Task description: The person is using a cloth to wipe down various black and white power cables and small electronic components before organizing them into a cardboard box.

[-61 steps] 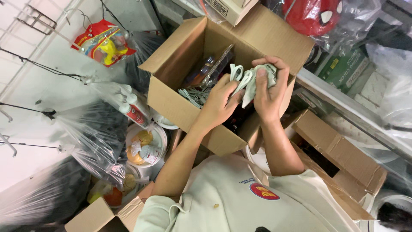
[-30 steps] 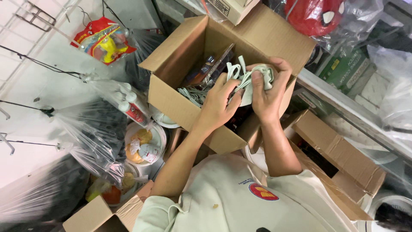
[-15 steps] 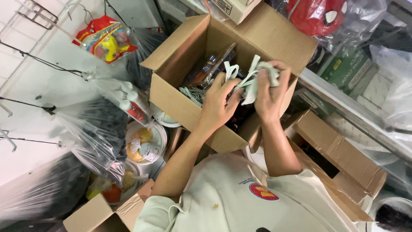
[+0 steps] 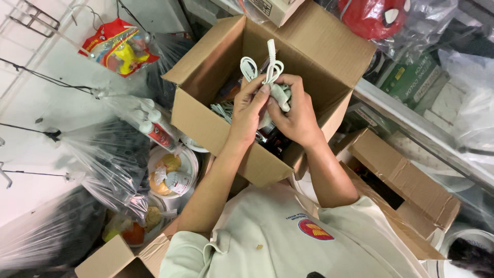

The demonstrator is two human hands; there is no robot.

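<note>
In the head view we take the open cardboard box (image 4: 288,67) as our landmark. Above its opening, our left hand (image 4: 250,110) and right hand (image 4: 296,116) meet around a coiled white cable (image 4: 271,69). The left grip is clamped on the bundle, fingertips pinched at its waist. The right grip is wrapped around its lower part from the other side, so both are closed on the cable and touch each other. The cable's loops and one flat plug end stick up above the hands — still within the box's outline, near its far wall. Inside the box, below the hands, lie more pale cords (image 4: 222,109) and dark items too shadowed to identify.

Left of the box hangs a packaged yellow toy in red wrapping (image 4: 118,49), and below that clear plastic bags (image 4: 118,154) holding goods. Just beside the box's lower left corner sits a round white tub (image 4: 172,170). To the right of the box lies a second, shallower cardboard box (image 4: 406,180) with its flaps open. Beyond the box's upper right flap, a red mask (image 4: 375,18) shows inside plastic wrap.
</note>
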